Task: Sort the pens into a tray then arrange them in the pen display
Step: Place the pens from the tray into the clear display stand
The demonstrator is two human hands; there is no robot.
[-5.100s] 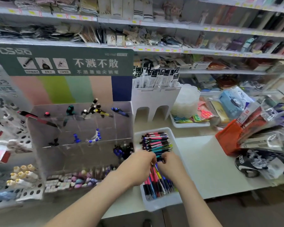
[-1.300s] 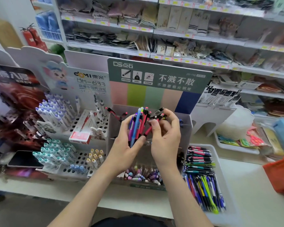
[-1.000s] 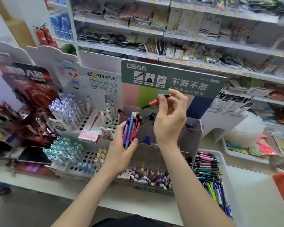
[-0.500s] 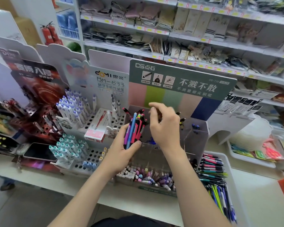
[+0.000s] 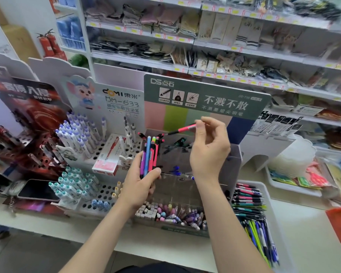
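My left hand [image 5: 141,185] grips an upright bundle of pens [image 5: 150,154], blue, pink and purple, in front of the clear pen display [image 5: 232,166]. My right hand [image 5: 209,148] is raised above the display and pinches a single pink pen [image 5: 185,128] that points left, level with the coloured backboard. A few pens [image 5: 177,143] stand in the display's upper tier. The white tray [image 5: 272,211] at the right holds several sorted pens [image 5: 248,200].
A white peg stand with capped pens [image 5: 77,134] and a red pen box [image 5: 109,154] sits left of the display. A phone [image 5: 37,191] lies at the far left. Erasers and caps [image 5: 171,213] fill the display's bottom bin. Shelves of goods rise behind.
Half a second ago my right hand was down at the display's top tier; it has lifted and now pinches a pink pen. My left hand keeps the bundle.
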